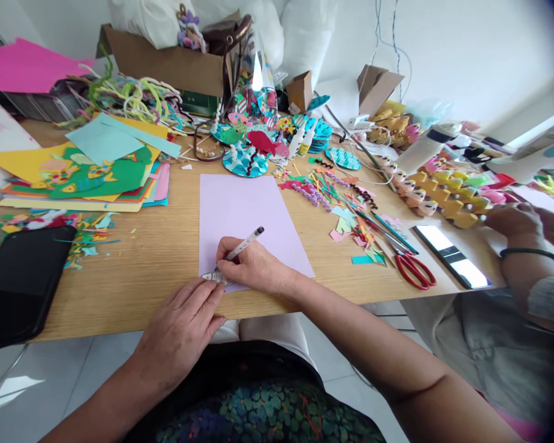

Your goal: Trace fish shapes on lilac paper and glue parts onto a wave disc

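Pinching pen point(245, 242) with right hand point(255, 266), steadying fish cutout point(211, 276) under flattened left hand point(182, 323) — could skew it by pressing lightly.

- Lilac sheet point(244, 212), near middle: smooth, matt paper.
- Pen point(244, 244) on it: smooth pale barrel, plastic by its look.
- Fish cut-out point(215, 276): pale and paper-like.
- Table point(157, 246): wood-grained top, smooth with a faint sheen.
- Tablet point(16, 277), near left: glossy black screen.
- Phone point(450, 255), right: glossy, mirror-bright face.
- Scissors point(415, 271), right: shiny red plastic handles, metal blades.
- Stacked sheets point(32, 161), left: matt coloured paper.
- Pipe cleaners point(138, 98), far left: fuzzy.
- Box point(166, 64), far left: matt brown cardboard.
- Handbag point(226, 37), far: glossy, leather-like.
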`<state>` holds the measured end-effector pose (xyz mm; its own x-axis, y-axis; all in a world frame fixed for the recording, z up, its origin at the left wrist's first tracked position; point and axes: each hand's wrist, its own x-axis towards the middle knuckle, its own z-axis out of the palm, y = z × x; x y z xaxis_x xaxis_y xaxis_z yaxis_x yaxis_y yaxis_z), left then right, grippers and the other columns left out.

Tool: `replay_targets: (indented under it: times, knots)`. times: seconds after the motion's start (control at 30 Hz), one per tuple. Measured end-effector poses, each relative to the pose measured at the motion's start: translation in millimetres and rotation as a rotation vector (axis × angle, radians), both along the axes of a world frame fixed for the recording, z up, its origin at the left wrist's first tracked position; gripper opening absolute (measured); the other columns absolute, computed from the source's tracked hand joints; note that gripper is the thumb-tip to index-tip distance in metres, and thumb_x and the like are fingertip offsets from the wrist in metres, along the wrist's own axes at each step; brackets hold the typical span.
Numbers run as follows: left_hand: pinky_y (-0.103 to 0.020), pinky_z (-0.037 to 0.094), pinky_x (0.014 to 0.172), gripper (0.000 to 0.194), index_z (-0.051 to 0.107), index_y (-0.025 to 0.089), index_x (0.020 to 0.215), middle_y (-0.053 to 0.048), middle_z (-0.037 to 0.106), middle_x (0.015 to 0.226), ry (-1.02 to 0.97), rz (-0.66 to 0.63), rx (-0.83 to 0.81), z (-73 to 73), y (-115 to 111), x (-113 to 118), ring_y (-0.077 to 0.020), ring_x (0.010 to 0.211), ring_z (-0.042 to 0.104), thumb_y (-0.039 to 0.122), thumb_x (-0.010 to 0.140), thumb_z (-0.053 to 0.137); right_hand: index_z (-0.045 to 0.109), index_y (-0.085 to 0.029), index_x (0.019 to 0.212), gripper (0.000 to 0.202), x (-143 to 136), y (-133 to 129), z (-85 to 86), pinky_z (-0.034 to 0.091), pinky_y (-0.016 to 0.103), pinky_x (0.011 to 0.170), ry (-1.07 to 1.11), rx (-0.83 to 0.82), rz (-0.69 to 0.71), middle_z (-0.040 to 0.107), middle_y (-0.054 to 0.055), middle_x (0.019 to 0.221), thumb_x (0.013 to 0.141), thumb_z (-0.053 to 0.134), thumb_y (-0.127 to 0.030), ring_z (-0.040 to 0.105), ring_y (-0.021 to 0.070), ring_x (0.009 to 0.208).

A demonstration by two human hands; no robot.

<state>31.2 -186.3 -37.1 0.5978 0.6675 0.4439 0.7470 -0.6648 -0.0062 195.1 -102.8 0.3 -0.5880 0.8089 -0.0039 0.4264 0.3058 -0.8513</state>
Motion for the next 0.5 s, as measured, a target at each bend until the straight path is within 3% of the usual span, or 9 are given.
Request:
replay_targets:
  times: [0.5]
  knots:
    - [-0.044,0.037,0.086,0.025,0.063,0.015,0.104,-0.007,0.069,0.1,-0.025,0.063,-0.023,1.4,-3.4,-0.2,-0.0237,0.089,0.056,0.024,0.089,0.045,0.049,-0.017,0.071,0.008,-16.3,0.1,7.0,0.033,0.02,0.056,-0.067,0.004,0.055,0.051,-0.005,0.058,0.072,0.049,-0.009,0.044,0.0082,0.056]
